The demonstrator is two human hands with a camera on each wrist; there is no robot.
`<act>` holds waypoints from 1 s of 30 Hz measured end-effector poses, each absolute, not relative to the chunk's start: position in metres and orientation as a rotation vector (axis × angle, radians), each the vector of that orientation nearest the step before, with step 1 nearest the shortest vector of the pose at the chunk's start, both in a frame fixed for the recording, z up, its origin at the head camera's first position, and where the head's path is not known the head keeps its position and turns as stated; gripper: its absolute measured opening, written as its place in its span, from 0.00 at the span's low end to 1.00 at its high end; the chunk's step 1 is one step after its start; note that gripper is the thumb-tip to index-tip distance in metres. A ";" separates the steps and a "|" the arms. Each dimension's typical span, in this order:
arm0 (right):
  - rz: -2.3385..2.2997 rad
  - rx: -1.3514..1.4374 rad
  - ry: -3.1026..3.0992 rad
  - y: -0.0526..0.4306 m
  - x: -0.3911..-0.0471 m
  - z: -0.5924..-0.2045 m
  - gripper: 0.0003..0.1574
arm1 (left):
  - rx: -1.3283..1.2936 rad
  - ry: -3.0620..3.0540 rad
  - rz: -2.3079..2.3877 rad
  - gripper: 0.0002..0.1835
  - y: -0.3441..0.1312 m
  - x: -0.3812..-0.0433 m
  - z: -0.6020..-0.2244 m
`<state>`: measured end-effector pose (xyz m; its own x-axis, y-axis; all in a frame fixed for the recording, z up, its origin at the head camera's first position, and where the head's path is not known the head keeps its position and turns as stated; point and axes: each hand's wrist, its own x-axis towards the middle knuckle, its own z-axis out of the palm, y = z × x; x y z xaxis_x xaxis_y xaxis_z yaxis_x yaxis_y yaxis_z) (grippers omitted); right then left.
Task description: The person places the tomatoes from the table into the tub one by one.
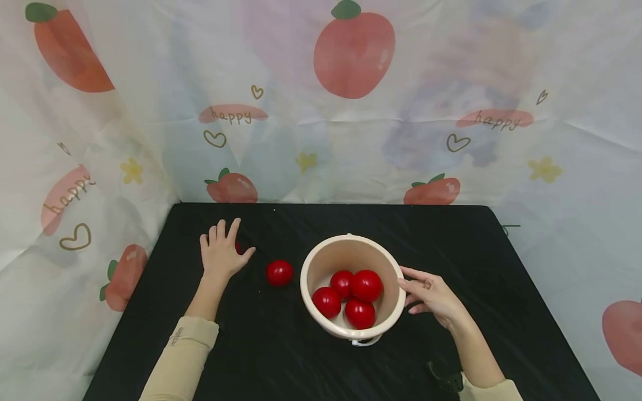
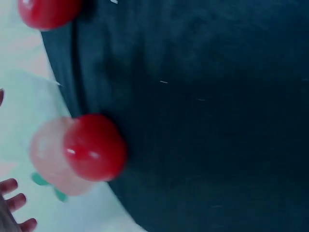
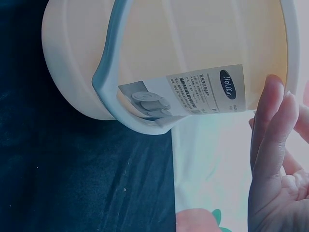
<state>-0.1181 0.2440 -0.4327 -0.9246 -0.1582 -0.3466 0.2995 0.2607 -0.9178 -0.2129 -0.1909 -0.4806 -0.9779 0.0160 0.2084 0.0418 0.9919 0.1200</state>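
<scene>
My left hand [image 1: 220, 253] is stretched over the table's far left, its fingers spread. Just beside its thumb a red ball [image 1: 238, 247] shows, mostly hidden by the hand. Another shiny red ball [image 1: 279, 273] lies between that hand and a cream bucket [image 1: 312, 312]. Several red balls [image 1: 360, 313] are inside the bucket. At the bucket's right side is my right hand [image 1: 438, 298], its nearly straight fingers touching the rim. The right wrist view shows fingertips [image 3: 274, 87] against the outer wall just under the rim.
A black cloth [image 1: 281, 362] covers the table. The bucket's handle [image 3: 108, 58] hangs down its side, next to a printed label [image 3: 207, 89]. Behind and to the left hangs a white curtain [image 1: 291, 67] with fruit prints.
</scene>
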 end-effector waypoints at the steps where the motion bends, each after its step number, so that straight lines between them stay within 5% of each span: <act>1: -1.704 0.126 2.169 0.244 -0.118 -0.433 0.39 | -0.015 -2.948 -0.202 0.44 -0.195 -0.213 -0.485; 30: -1.699 0.123 2.170 0.244 -0.117 -0.432 0.38 | 0.339 -3.109 -0.372 0.47 -0.227 -0.209 -0.538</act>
